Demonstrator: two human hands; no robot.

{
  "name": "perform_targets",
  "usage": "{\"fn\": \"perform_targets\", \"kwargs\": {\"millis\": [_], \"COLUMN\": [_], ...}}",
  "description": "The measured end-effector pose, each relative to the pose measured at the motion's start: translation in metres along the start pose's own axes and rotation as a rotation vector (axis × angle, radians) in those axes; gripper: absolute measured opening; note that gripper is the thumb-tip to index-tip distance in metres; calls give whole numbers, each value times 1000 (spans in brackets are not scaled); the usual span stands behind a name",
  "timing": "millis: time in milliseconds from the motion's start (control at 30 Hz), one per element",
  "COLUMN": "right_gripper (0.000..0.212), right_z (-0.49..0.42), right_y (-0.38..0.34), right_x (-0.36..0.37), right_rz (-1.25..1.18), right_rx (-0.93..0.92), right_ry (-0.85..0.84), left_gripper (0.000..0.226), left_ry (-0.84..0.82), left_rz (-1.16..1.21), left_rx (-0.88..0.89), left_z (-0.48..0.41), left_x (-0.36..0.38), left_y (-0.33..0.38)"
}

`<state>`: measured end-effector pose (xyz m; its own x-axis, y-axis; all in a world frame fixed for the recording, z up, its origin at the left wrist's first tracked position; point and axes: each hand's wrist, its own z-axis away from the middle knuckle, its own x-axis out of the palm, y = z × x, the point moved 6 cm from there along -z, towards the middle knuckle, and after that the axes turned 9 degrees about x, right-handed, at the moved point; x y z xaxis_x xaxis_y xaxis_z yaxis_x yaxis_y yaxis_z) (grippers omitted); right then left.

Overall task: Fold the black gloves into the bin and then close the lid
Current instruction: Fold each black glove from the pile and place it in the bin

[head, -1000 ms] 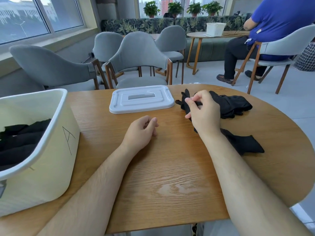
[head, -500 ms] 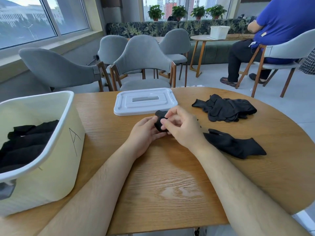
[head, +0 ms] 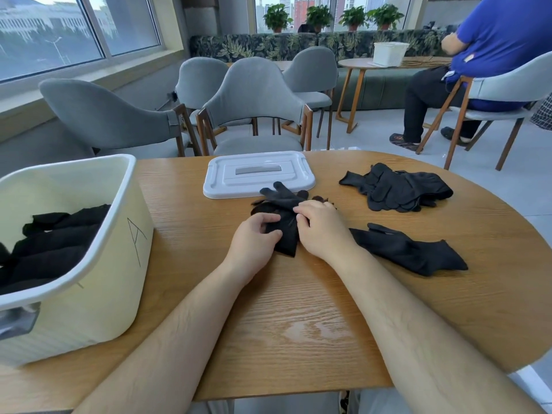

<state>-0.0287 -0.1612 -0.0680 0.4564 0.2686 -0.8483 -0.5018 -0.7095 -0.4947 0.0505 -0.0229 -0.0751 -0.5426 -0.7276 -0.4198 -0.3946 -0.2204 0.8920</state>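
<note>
A black glove (head: 285, 227) lies on the wooden table (head: 298, 309) in front of me, its fingers pointing toward the white lid (head: 257, 174). My left hand (head: 254, 237) pinches its left edge and my right hand (head: 321, 228) grips its right side. Another single black glove (head: 409, 249) lies flat to the right of my right wrist. A pile of black gloves (head: 400, 186) sits further back on the right. The cream bin (head: 125, 234) marked "A" stands at the left, open, with folded black gloves (head: 56, 237) inside.
Grey chairs (head: 254, 97) stand behind the table's far edge. A person in a blue shirt (head: 493, 34) sits on a chair at the back right. A second round table (head: 358, 64) carries a white basket.
My right hand took a glove from the right and brought it to the table's middle. My left hand joined it, and the glove is spread out more than half a second ago.
</note>
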Motion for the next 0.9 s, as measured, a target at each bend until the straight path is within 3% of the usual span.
{"fn": "perform_targets", "kwargs": {"millis": [267, 467, 533, 633, 733, 800, 900], "right_gripper": [44, 44, 42, 34, 28, 29, 33], "right_z": [0, -3, -4, -5, -3, -2, -4], "right_y": [10, 31, 33, 31, 26, 27, 33], "right_x": [-9, -22, -24, -23, -26, -32, -31], "right_rz": [323, 495, 493, 468, 428, 404, 355], "right_rx": [133, 342, 354, 325, 280, 286, 292], "right_ry": [59, 124, 130, 152, 240, 293, 215], "left_gripper": [42, 46, 43, 31, 42, 47, 50], "left_ry": [-19, 37, 70, 126, -125, -280, -356], "left_rz": [-76, -223, -423, -781, -763, -758, -782], "left_rx": [-41, -41, 37, 349, 434, 351, 265], "left_z": [23, 36, 44, 49, 39, 33, 24], "left_x": [-13, -17, -19, -16, 0, 8, 5], "left_y": [-2, 6, 11, 27, 23, 11, -2]}}
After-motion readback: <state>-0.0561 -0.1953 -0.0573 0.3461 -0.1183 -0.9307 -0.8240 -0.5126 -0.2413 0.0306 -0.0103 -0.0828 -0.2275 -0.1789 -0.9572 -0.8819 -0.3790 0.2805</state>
